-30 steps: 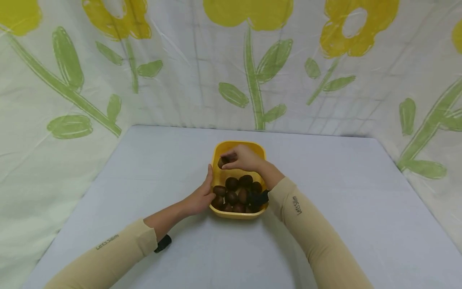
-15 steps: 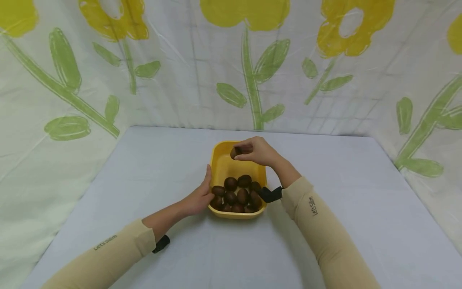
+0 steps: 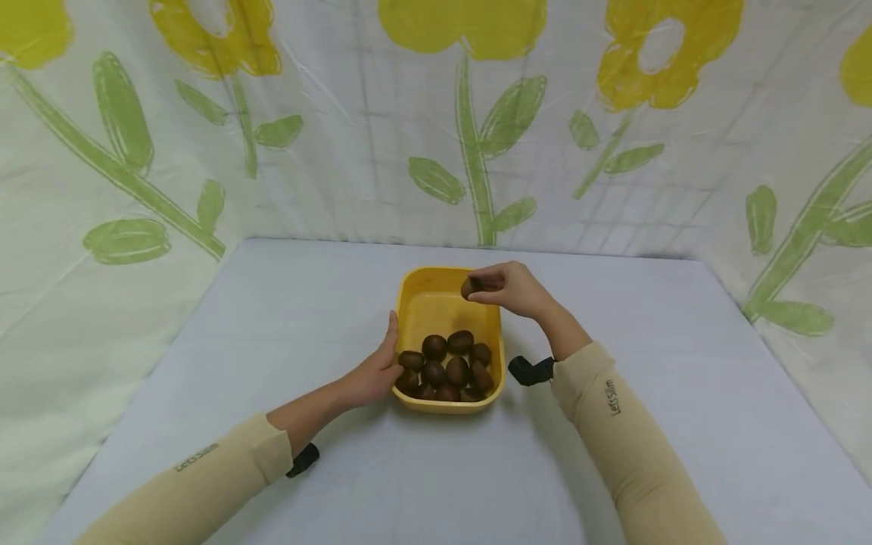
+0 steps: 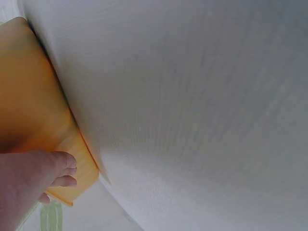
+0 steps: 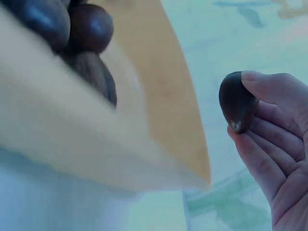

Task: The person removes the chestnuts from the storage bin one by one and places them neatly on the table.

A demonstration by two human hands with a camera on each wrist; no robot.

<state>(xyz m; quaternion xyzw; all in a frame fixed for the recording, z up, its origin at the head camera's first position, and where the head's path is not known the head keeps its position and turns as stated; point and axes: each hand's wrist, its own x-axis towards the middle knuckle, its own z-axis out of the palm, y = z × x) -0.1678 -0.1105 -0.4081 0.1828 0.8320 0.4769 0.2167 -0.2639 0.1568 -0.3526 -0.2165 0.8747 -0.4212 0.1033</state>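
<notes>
Glossy dark-brown, teardrop-shaped nut (image 5: 236, 98) up in the right hand (image 3: 520, 291) — pinched between thumb and fingertips!

It's held aloft by the far right corner of the yellow, rounded-rectangular tray (image 3: 450, 407), over or just past the rim, hard to tell, and apart from the brown nuts (image 3: 456, 371) massed at the near end. Looks light, stiff-shelled, slippery, I'd judge — best taken round its broad sides, off the tapering tip. Left hand (image 3: 371, 376): fingers extended, close together, against the tray's left outer wall.
</notes>
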